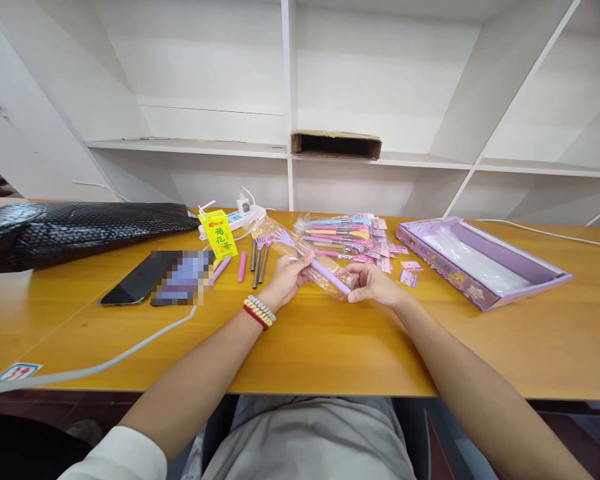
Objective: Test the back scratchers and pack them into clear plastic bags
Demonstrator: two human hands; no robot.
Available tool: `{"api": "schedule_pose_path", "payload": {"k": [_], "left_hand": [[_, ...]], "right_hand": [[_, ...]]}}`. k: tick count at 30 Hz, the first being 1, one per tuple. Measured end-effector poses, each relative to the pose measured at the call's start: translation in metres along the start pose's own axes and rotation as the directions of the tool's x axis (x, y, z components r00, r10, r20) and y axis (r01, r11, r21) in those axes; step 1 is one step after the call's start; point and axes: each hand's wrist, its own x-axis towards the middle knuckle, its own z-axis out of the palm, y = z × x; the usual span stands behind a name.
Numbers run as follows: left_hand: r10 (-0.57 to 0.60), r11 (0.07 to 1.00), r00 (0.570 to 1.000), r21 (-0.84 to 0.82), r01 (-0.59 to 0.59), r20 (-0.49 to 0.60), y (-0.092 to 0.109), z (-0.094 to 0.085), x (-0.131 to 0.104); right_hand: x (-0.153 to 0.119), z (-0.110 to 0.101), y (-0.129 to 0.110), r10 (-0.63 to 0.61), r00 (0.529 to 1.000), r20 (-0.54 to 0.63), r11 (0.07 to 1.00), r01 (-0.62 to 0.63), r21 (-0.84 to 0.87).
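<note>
At six o'clock, our grey shirt (310, 437) sits nearest. At twelve, over the worktop (305, 363), our left hand (287, 279) grips the bagged lilac tool (329, 275) mid-length; our right hand (375, 285) pinches its handle end. Light, even finger pressure suits slippery film.

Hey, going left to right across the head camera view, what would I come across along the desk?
Black bag → yellow carton → pink tube → left hand → right hand → purple box.
</note>
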Motion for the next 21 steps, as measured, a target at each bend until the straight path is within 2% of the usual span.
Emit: {"api": "schedule_pose_path", "payload": {"k": [3, 7, 14, 18, 21], "left_hand": [[-0.018, 0.999, 0.998, 0.045, 0.015, 0.057, -0.005, 0.005, -0.004], [-0.116, 0.986, 0.982, 0.139, 0.095, 0.150, -0.014, 0.011, -0.008], [-0.072, 0.993, 0.996, 0.098, 0.067, 0.049, -0.009, 0.001, 0.001], [-0.096, 0.991, 0.994, 0.097, 0.091, 0.043, -0.008, -0.001, 0.002], [-0.112, 0.986, 0.991, 0.130, 0.102, 0.071, -0.012, 0.001, 0.001]], "right_hand": [[0.002, 0.004, 0.001, 0.018, 1.000, -0.018, 0.999, -0.019, -0.034], [0.004, 0.010, 0.002, 0.035, 0.999, 0.017, 0.999, -0.034, -0.033], [0.003, 0.013, -0.003, -0.040, 0.998, -0.051, 0.991, 0.033, -0.126], [0.003, 0.014, -0.002, -0.101, 0.984, -0.144, 0.949, 0.052, -0.310], [0.003, 0.014, 0.001, -0.194, 0.965, -0.176, 0.843, 0.072, -0.534]]}}
